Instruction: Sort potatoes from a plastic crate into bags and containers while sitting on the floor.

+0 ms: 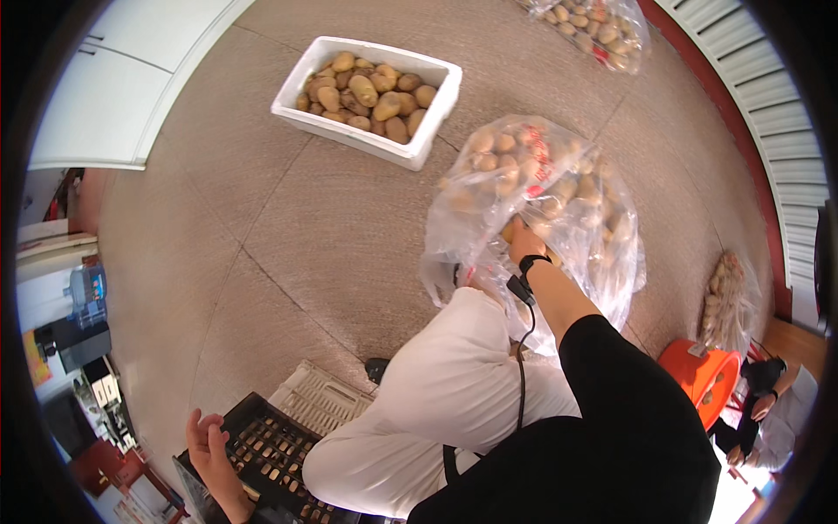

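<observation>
A large clear plastic bag (589, 216) full of potatoes stands on the floor in front of me, its film crumpled and bearing red print. My right hand (527, 242) reaches into its opening, wearing a black wristband with a cable. A yellowish potato (507, 230) shows against its fingers; the fingertips are hidden, so a firm grip cannot be made out. Down at the left, my left hand (213, 452) is raised with loosely curled fingers and nothing in it. It is beside a black slatted plastic crate (275, 445), close to my knee.
A white foam box (419, 154) filled with potatoes sits farther ahead. More bagged potatoes lie at the far right (602, 33) and by the right wall (723, 288). An orange tub (694, 373) stands near another person (779, 419). A pale slatted crate (321, 396) adjoins the black one.
</observation>
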The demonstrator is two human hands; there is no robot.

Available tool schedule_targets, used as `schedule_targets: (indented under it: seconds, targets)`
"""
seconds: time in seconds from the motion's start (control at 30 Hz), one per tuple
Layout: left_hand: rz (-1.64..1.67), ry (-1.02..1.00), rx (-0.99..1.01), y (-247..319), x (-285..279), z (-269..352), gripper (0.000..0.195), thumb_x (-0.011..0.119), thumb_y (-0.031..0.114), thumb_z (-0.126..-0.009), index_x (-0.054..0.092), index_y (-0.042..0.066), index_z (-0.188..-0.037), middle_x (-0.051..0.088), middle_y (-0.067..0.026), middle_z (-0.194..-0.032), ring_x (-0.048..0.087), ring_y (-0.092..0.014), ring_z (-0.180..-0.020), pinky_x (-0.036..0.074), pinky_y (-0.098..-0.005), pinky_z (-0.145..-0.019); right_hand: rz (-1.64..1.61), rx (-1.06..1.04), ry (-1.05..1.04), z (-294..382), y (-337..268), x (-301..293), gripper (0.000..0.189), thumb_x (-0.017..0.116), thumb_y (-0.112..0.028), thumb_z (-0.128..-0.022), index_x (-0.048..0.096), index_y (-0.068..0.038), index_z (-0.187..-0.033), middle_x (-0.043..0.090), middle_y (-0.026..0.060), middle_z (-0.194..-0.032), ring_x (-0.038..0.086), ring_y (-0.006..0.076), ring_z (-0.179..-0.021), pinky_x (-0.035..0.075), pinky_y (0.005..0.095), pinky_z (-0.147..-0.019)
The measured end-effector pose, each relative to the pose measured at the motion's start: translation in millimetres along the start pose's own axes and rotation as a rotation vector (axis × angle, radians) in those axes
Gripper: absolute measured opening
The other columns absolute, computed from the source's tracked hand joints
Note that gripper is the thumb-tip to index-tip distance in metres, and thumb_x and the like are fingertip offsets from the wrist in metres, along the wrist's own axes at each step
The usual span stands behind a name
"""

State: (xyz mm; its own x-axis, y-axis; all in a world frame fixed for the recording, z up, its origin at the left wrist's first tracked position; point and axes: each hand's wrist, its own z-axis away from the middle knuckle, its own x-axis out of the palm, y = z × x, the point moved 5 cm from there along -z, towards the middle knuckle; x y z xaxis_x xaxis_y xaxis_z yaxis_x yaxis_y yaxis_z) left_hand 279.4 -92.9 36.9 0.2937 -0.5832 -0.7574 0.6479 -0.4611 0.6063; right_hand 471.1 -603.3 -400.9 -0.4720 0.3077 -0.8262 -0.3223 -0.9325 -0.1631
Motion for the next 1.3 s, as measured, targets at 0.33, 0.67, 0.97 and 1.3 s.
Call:
schedule_targets:
  seconds: [0.33,0.67,0.97,1.3]
  targets:
    - [0.147,0.003,0.052,1.1,-1.2,-0.2,0.037,0.054,0.009,-0.086,0.046,-0.003,-0.120,0.060,-0.0083,-0.096,0.056,-0.014,-0.090,0.044,-0.0244,-0.077,-0.276,-0.012,-0.085,5.6,5.5,7.3,0.068,0.072,-0.026,-0.063,0.040,-0.008,-0.120,0.060,0.0227,-0.103,0.057,0.0387,-0.098,0.045,0.0439,-0.084]
    - [0.190,-0.137,0.226,5.7,11.9,14.5,0.043,0.062,0.017,-0.081,0.049,-0.003,-0.117,0.062,-0.0157,-0.100,0.060,-0.020,-0.092,0.047,-0.0296,-0.080,-0.951,-0.302,-0.248,100.8,-86.0,-146.6,0.062,0.075,-0.012,-0.068,0.042,-0.003,-0.120,0.057,0.0105,-0.101,0.057,0.0187,-0.087,0.049,0.0308,-0.071]
    - [0.415,-0.116,0.285,8.2,-9.9,18.3,0.047,0.060,0.024,-0.084,0.046,0.000,-0.122,0.058,-0.0123,-0.107,0.057,-0.017,-0.093,0.047,-0.0274,-0.074,-1.315,-0.924,-0.759,315.8,-305.4,-278.3,0.047,0.067,-0.013,-0.079,0.043,-0.010,-0.119,0.055,0.0043,-0.093,0.056,0.0128,-0.081,0.050,0.0266,-0.064]
    - [0.250,-0.100,0.397,10.5,-1.5,20.7,0.058,0.064,0.037,-0.075,0.052,-0.003,-0.116,0.060,-0.0207,-0.105,0.060,-0.030,-0.094,0.048,-0.0360,-0.077,-0.976,-0.866,-1.009,392.7,-374.5,-140.0,0.059,0.068,-0.006,-0.076,0.038,-0.008,-0.126,0.057,0.0062,-0.101,0.057,0.0140,-0.088,0.047,0.0278,-0.073]
